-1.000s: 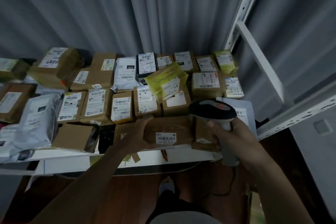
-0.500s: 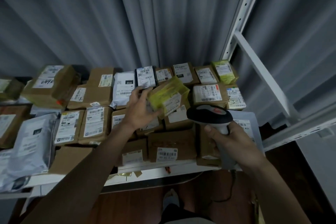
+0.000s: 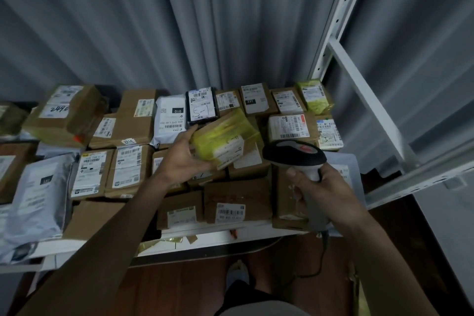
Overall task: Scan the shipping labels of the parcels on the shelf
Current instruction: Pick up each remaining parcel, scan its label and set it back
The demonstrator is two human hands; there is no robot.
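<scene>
— Why are we tilting the yellow parcel (image 3: 225,140)?
— Our left hand (image 3: 186,155) grips it on the shelf (image 3: 220,235) so its label (image 3: 229,151) faces the scanner (image 3: 295,155), which our right hand (image 3: 322,194) clasps by the handle.
— Anything readable?
— "010" on the white bag (image 3: 170,118), "2214" on a brown box (image 3: 133,120).

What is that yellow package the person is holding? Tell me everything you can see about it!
The boxy parcel wrapped in shiny yellow tape looks like cardboard under glossy yellow wrapping that catches the light. A white shipping label sits on its near face, its print too small to read. It is tilted, raised on top of the brown cardboard parcels in the middle of the shelf. The left hand grips its left end, fingers curled under it. The black and grey handheld scanner, held in the right hand, is just to its right, not touching it.
</scene>
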